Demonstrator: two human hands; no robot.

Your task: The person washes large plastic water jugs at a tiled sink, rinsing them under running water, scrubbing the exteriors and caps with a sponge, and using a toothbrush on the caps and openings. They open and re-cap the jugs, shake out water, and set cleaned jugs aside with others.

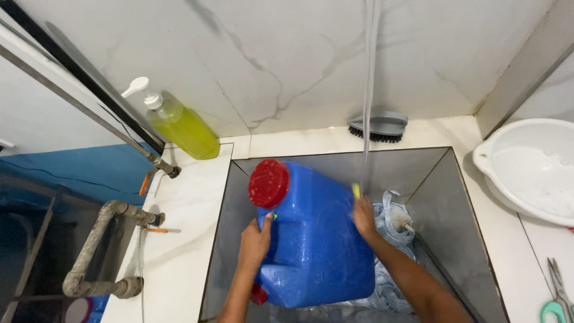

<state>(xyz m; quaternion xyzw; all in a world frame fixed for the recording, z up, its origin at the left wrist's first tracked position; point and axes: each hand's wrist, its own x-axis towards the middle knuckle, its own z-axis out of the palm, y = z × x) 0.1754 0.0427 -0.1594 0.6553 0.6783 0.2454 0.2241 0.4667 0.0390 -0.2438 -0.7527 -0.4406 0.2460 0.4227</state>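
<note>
blue jerrycan [317, 239] with red cap [268, 183] lies tilted in the steel sink [430, 179]. left hand [256, 242] fingers curled, gripping the can's left edge. right hand [363, 216] clenched around something yellow, pressed on the can's right side.

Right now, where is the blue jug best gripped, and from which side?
By its two long sides, from above, probably: the blue jug lies tilted in the sink, red cap up, broad wet face slick. The left hand and right hand already flank it.
</note>
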